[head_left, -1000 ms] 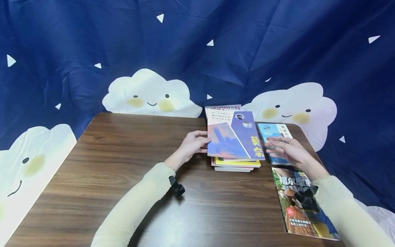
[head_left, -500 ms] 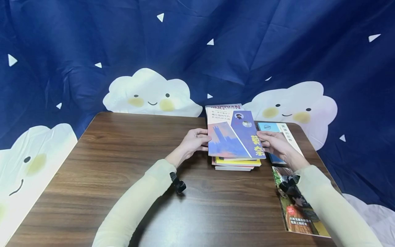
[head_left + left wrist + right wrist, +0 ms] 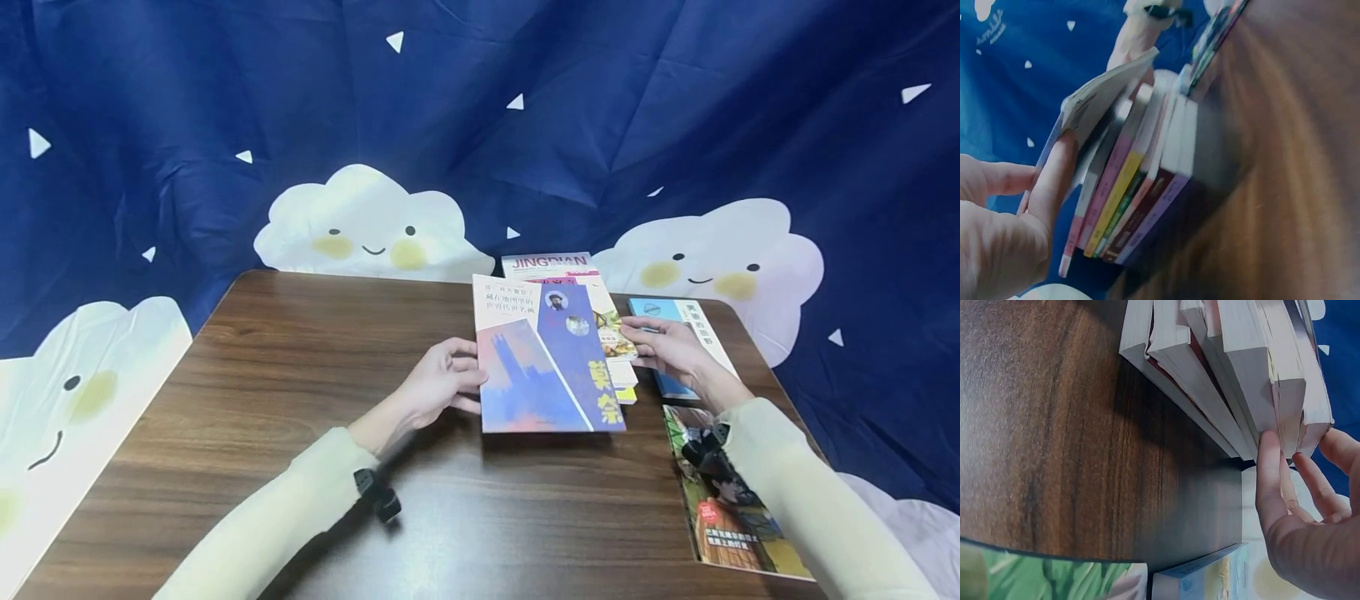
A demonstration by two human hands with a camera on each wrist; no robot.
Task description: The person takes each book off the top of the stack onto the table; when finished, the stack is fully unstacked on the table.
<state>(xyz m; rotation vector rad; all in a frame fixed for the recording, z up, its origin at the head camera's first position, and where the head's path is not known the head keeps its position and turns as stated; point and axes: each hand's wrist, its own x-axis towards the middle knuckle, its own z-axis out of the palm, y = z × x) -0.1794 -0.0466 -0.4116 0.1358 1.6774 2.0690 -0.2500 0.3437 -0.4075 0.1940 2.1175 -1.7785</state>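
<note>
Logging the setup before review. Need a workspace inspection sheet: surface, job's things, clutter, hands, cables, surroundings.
Surface: dark brown wood-grain table, light glare near its front.
Job's things: purple-and-white paperback book held above the table, overlapping an uneven stack of multicoloured paperback books; contact between them unclear.
Clutter: blue-and-white book and multicoloured illustrated book lying flat at right.
Left hand: pinches the purple-and-white book's left edge.
Right hand: fingers touch the stack's right side.
Cables: nothing seen.
Surroundings: navy-blue fabric backdrop with smiling white clouds.
</note>
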